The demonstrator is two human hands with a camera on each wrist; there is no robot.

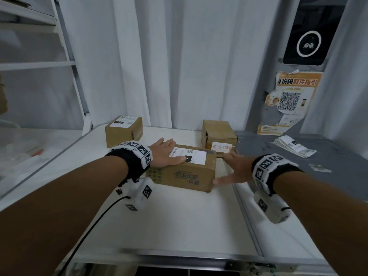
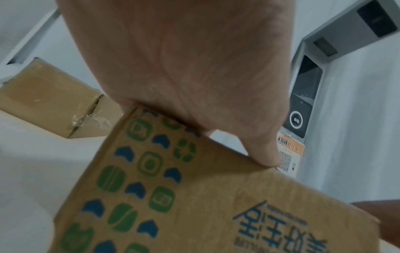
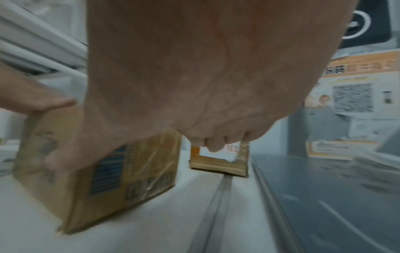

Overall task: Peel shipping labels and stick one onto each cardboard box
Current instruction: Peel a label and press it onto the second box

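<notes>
A printed cardboard box [image 1: 185, 175] lies mid-table with a white shipping label [image 1: 196, 156] on its top. My left hand [image 1: 168, 153] lies flat on the label's left part, fingers straight; the left wrist view shows the palm [image 2: 194, 68] on the box's [image 2: 194, 196] top edge. My right hand [image 1: 229, 169] is spread open at the box's right end, its thumb touching the lower corner. Its palm [image 3: 194, 77] fills the right wrist view beside the box [image 3: 121, 171]. A labelled box [image 1: 123, 131] stands back left. Another box [image 1: 219, 134] with a handwritten sticker [image 1: 222, 146] stands back right.
A stack of label sheets [image 1: 294, 148] lies on the grey counter [image 1: 298, 176] to the right. An orange QR poster [image 1: 290, 102] and a black screen device [image 1: 308, 43] hang on the post behind. White shelving [image 1: 65, 62] stands at the left. A black cable [image 1: 95, 222] trails from my left wrist.
</notes>
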